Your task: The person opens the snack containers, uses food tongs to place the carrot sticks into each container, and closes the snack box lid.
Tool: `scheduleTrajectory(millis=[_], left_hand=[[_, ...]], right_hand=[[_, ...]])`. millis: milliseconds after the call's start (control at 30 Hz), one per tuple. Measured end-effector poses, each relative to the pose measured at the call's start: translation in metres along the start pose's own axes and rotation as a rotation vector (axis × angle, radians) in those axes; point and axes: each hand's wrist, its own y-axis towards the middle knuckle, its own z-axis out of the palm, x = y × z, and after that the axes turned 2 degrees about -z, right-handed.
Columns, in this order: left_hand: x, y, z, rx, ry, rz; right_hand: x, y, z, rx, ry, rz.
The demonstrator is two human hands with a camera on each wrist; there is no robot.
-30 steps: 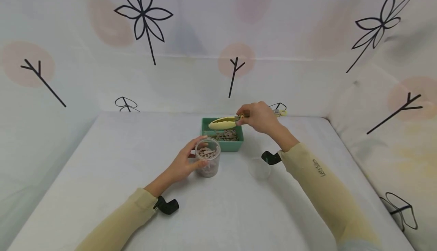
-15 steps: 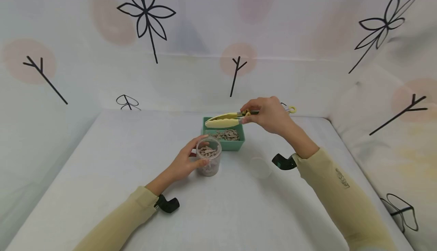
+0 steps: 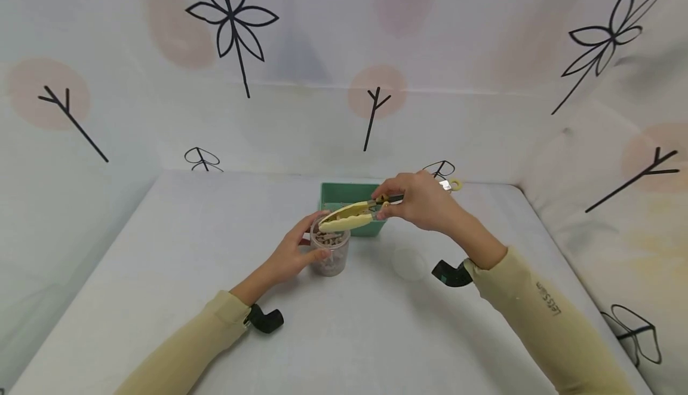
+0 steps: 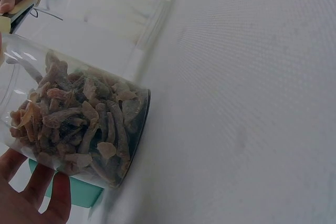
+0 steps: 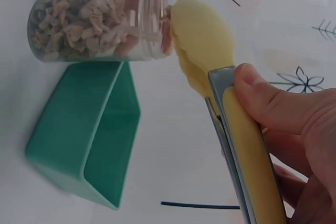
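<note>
My left hand (image 3: 290, 259) grips a clear plastic jar (image 3: 332, 263) standing on the white table, fingers and thumb around its sides. Brownish dried strips (image 4: 79, 114) fill much of the jar. In my right hand (image 3: 428, 201) is a pair of yellow-headed tongs (image 5: 205, 35), pinched by the handles. The tong heads are right at the jar's open mouth. Some brown bits show between the heads and the rim in the right wrist view; whether the tongs hold them I cannot tell. Behind the jar sits a green box (image 3: 344, 191), its contents mostly hidden by the tongs.
A round clear lid (image 3: 409, 263) lies flat on the table (image 3: 355, 335), right of the jar. Patterned white cloth walls (image 3: 301, 126) enclose the table at the back and sides. Black camera mounts (image 3: 451, 273) stick out from both wrists.
My right hand has brought the tongs from over the green box down toward me to the jar's mouth. The left hand and jar have stayed in place.
</note>
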Motion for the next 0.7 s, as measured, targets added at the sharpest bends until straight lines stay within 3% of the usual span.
scheduleTrajectory(millis=[433, 700], left_hand=[[-0.001, 0.000, 0.000, 0.000, 0.005, -0.059], [0.000, 0.001, 0.000, -0.004, 0.001, 0.008]], right_hand=[[-0.004, -0.002, -0.005, 0.056, -0.034, 0.049], [-0.022, 0.001, -0.012, 0.016, 0.009, 0.145]])
